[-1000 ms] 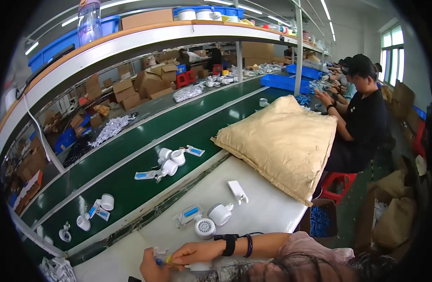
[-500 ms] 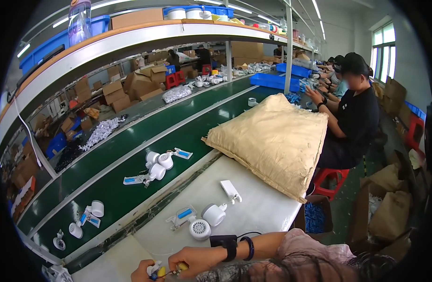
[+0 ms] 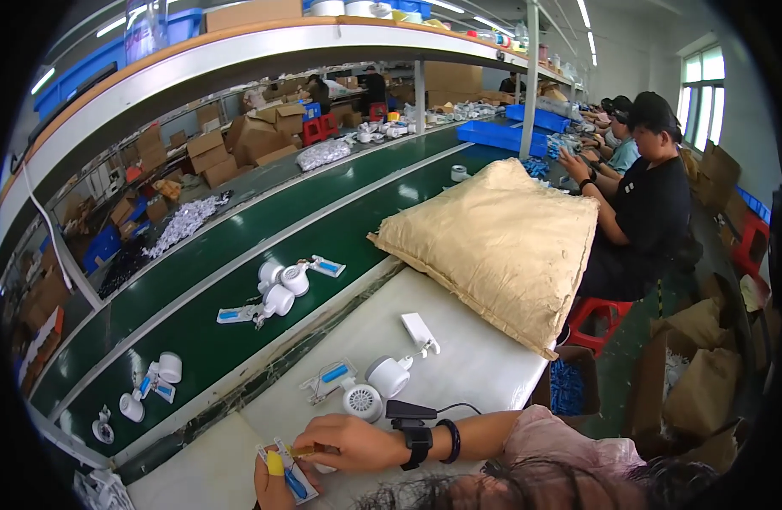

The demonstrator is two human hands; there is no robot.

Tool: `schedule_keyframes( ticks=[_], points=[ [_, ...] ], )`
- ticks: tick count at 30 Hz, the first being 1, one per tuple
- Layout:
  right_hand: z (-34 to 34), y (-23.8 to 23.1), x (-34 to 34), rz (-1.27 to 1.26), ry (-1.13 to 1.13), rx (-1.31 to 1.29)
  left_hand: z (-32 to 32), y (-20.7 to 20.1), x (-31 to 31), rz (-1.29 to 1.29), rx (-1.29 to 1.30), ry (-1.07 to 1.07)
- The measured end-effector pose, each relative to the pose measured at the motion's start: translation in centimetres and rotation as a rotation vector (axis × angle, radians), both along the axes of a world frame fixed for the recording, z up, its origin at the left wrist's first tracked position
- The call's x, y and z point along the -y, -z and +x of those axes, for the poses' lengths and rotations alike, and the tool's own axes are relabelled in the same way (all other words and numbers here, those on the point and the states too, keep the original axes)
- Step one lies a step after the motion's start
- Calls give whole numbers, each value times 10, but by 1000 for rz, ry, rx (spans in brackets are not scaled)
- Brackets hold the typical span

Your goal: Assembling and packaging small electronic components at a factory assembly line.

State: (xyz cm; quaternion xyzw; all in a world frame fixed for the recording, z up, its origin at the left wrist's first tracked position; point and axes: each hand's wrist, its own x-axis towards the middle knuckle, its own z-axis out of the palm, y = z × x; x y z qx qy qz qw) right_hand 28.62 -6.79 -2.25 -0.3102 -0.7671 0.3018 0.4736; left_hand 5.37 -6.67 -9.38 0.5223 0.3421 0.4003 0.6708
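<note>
At the lower edge, my left hand (image 3: 274, 489) grips a narrow white plastic housing (image 3: 291, 478) with a blue cylinder in it; a yellow covering shows on one finger. My right hand (image 3: 357, 444), closed, has its fingertips at the housing's upper end. Something small and yellow-brown shows at those fingertips, too little seen to name. A black band with a dark box is strapped round the right wrist. Just beyond that hand lie a white round part with a slotted grille (image 3: 362, 402), a white round cup (image 3: 387, 376) and another open housing with a blue cylinder (image 3: 333, 374).
A large tan paper sack (image 3: 493, 246) covers the table's far right end. Similar white parts (image 3: 278, 299) rest on the green conveyor (image 3: 195, 327). Overhead runs a long shelf (image 3: 263, 42). A co-worker in black (image 3: 654, 195) sits beyond the sack, beside a box of blue pieces (image 3: 568, 387).
Both hands have lifted a little away from the lower edge. The white housing with its blue cylinder now shows between them. The view has shifted slightly.
</note>
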Motion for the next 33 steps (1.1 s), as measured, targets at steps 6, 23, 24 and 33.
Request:
schedule_keyframes(
  ticks=[6, 23, 24, 33],
  points=[
    [6, 5, -6, 423, 188, 204, 35, -58, 13, -192, 57, -188],
    [1, 4, -6, 423, 44, 180, 35, -58, 26, 65, 35, -20],
    [2, 4, -6, 444, 43, 185, 36, -59, 27, 66, 41, -41],
    [2, 0, -7, 500, 84, 184, 35, -55, 28, 103, -42, 32]
  ],
)
